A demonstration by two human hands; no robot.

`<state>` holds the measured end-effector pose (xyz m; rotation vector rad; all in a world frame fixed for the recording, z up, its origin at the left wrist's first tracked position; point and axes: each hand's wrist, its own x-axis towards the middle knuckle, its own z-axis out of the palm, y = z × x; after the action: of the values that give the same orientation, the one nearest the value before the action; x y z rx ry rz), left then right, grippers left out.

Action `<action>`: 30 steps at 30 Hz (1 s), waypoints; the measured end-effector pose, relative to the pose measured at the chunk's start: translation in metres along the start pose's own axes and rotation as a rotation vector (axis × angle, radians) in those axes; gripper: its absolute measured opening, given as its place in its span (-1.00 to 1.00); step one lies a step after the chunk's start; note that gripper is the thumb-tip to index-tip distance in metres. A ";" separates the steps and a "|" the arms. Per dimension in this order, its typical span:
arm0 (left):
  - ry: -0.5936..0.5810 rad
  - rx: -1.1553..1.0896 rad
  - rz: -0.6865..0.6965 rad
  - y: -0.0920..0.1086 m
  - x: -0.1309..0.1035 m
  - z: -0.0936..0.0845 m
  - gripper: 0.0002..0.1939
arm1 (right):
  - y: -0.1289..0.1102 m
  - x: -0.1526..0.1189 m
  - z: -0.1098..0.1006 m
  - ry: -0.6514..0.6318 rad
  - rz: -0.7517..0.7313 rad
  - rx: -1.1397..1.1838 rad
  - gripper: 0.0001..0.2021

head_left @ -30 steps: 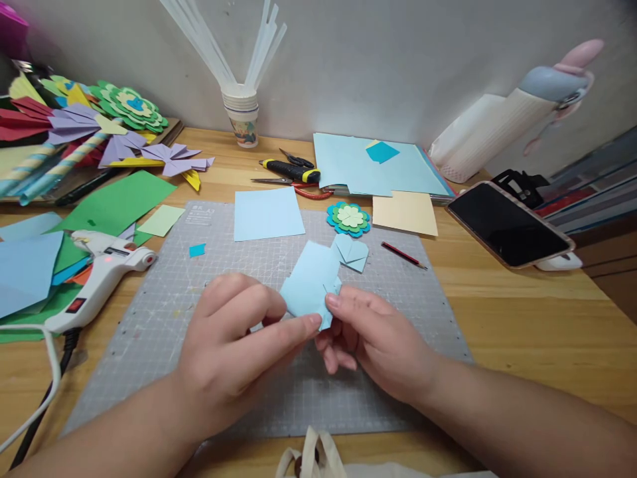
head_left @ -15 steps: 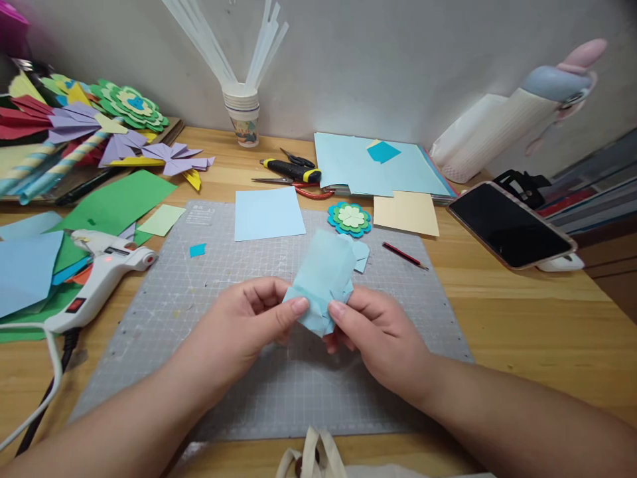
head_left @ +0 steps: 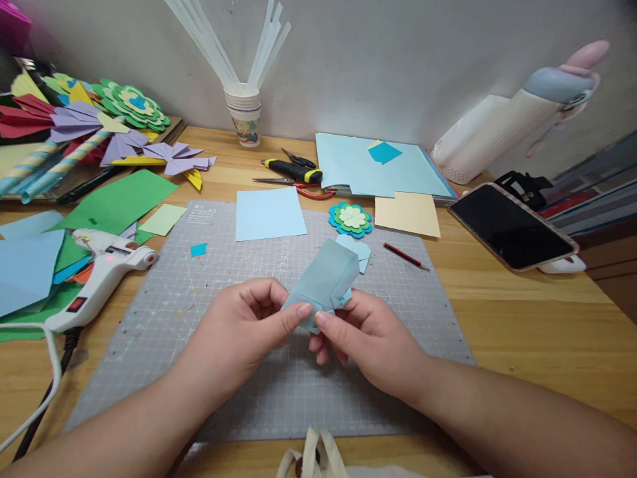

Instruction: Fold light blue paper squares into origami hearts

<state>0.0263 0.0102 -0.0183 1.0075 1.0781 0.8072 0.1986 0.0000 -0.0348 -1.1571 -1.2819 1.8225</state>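
A folded piece of light blue paper (head_left: 326, 269) is held above the cutting mat, tilted, with creased folds along its lower edge. My left hand (head_left: 263, 312) grips its left lower corner between thumb and fingers. At the lower right, my right hand (head_left: 363, 328) pinches the folds, its thumb close to the left thumb. Just behind the paper lies a light blue heart-shaped paper piece (head_left: 362, 251), partly covered. Beyond that sits a layered blue and green paper flower (head_left: 350, 220).
On the grey cutting mat (head_left: 239, 398) lie a blue square sheet (head_left: 271, 214), a small blue scrap (head_left: 198, 249) and a pencil (head_left: 406, 257). A hot glue gun (head_left: 107, 275) rests left. Scissors (head_left: 273, 180), a cutter (head_left: 293, 170) and a phone (head_left: 512, 226) lie further back.
The folded paper has tilted, its top leaning right and its face now darker. My right thumb has slid left, toward the left thumb.
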 end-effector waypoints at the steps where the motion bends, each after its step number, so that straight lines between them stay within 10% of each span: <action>1: 0.000 0.001 0.001 0.000 0.000 0.000 -0.74 | 0.000 0.000 0.000 0.001 0.004 0.006 -0.74; 30: 0.081 0.077 -0.001 -0.003 -0.001 -0.004 -0.70 | -0.004 0.001 0.001 -0.037 0.044 0.011 -0.77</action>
<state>0.0227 0.0094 -0.0212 1.0463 1.1859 0.8170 0.1973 0.0017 -0.0311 -1.1592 -1.2753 1.8882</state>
